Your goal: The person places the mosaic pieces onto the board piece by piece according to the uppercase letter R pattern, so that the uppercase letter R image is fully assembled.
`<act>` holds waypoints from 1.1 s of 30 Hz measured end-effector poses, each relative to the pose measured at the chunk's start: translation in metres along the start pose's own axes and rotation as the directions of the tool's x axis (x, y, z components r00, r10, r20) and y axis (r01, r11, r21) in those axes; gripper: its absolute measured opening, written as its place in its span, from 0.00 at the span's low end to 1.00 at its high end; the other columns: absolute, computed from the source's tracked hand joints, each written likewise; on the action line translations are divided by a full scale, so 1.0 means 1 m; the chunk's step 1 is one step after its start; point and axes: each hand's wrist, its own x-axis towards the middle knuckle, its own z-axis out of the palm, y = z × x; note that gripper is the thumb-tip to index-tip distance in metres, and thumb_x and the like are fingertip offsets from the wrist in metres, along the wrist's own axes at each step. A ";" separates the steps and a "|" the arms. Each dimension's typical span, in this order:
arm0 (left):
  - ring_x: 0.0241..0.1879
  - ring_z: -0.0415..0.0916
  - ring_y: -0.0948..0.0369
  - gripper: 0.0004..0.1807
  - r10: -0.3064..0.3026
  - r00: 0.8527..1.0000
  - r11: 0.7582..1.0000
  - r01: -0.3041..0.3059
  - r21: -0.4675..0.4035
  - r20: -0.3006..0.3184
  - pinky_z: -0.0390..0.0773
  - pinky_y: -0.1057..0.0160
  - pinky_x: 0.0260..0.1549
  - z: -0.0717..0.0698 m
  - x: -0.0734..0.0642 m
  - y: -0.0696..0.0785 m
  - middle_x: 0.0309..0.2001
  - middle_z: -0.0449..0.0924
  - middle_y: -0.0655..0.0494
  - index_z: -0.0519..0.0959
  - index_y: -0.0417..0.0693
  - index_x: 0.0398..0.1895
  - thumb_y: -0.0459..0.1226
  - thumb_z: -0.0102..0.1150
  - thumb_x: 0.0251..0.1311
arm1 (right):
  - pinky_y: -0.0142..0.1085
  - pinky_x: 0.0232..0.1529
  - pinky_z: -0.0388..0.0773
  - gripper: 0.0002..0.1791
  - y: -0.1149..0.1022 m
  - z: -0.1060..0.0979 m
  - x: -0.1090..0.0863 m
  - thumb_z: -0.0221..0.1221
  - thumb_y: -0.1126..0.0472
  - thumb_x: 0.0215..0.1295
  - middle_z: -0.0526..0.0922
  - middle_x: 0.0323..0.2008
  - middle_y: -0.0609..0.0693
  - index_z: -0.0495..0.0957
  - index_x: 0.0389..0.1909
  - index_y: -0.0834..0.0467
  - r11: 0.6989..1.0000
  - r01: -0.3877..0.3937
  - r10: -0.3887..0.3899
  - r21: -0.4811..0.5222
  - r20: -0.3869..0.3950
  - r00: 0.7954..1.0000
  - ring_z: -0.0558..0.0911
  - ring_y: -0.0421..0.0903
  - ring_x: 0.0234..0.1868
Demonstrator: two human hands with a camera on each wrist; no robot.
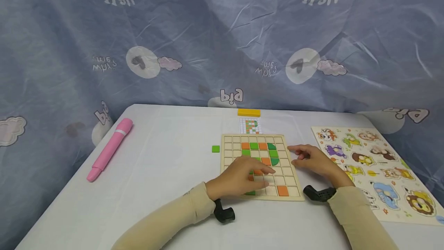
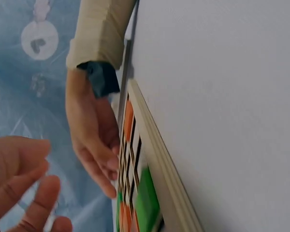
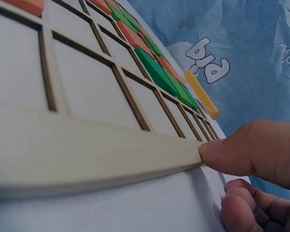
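Note:
A wooden grid board [image 1: 288,171] lies on the table with orange and green tiles in several cells. My left hand [image 1: 239,176] hovers over its lower left part, fingers spread and holding nothing; it hides some cells and tiles. In the left wrist view, the fingers of that left hand [image 2: 26,186] are apart from the board. Beside the board's right edge is my right hand [image 1: 315,161]. Its thumb [image 3: 232,154] touches the board's rim in the right wrist view, with the other fingers loosely bent. A lone orange tile [image 1: 283,191] sits in the bottom row.
Left of the board lies a loose green square tile [image 1: 216,149]. A printed pattern card [image 1: 249,125] and a yellow block [image 1: 249,112] are behind it. An animal puzzle board [image 1: 378,165] lies at right, a pink marker-shaped object [image 1: 110,149] at left.

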 end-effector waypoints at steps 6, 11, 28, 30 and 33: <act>0.58 0.80 0.60 0.20 -0.012 0.998 0.985 0.001 -0.171 -0.068 0.74 0.58 0.63 -0.019 -0.015 -0.023 0.57 0.89 0.54 0.86 0.48 0.64 0.37 0.71 0.71 | 0.34 0.42 0.69 0.31 0.000 -0.001 0.001 0.69 0.68 0.68 0.76 0.47 0.58 0.75 0.70 0.73 1.000 -0.004 0.004 0.008 0.008 1.000 0.70 0.48 0.44; 0.54 0.81 0.54 0.21 -0.103 0.987 0.957 0.064 -0.284 -0.124 0.76 0.51 0.54 -0.036 -0.023 -0.045 0.55 0.89 0.49 0.85 0.44 0.65 0.35 0.70 0.71 | 0.33 0.43 0.69 0.31 0.002 0.000 0.002 0.69 0.69 0.68 0.76 0.50 0.60 0.75 0.70 0.74 1.000 0.013 -0.013 0.024 0.011 1.000 0.70 0.47 0.44; 0.50 0.82 0.60 0.20 -0.366 0.850 0.902 0.223 -0.370 -0.379 0.75 0.60 0.50 -0.063 -0.041 -0.118 0.48 0.88 0.52 0.83 0.40 0.66 0.37 0.67 0.74 | 0.33 0.43 0.69 0.31 0.005 0.001 0.002 0.69 0.68 0.68 0.76 0.50 0.60 0.75 0.70 0.73 1.000 0.019 -0.019 0.018 0.018 1.000 0.71 0.46 0.44; 0.50 0.82 0.59 0.20 -0.367 0.846 0.905 0.229 -0.359 -0.386 0.74 0.60 0.49 -0.064 -0.042 -0.122 0.48 0.88 0.51 0.84 0.40 0.65 0.36 0.68 0.73 | 0.33 0.44 0.69 0.31 0.005 0.000 0.003 0.69 0.68 0.69 0.76 0.51 0.60 0.75 0.70 0.73 1.000 0.018 -0.018 0.011 0.020 1.000 0.71 0.46 0.44; 0.49 0.82 0.58 0.19 -0.358 0.849 0.913 0.231 -0.337 -0.388 0.73 0.60 0.48 -0.064 -0.042 -0.124 0.47 0.88 0.51 0.85 0.42 0.64 0.36 0.69 0.72 | 0.33 0.44 0.69 0.31 0.004 -0.001 0.004 0.69 0.68 0.70 0.76 0.51 0.60 0.74 0.70 0.73 1.000 0.014 -0.015 0.005 0.021 1.000 0.71 0.46 0.44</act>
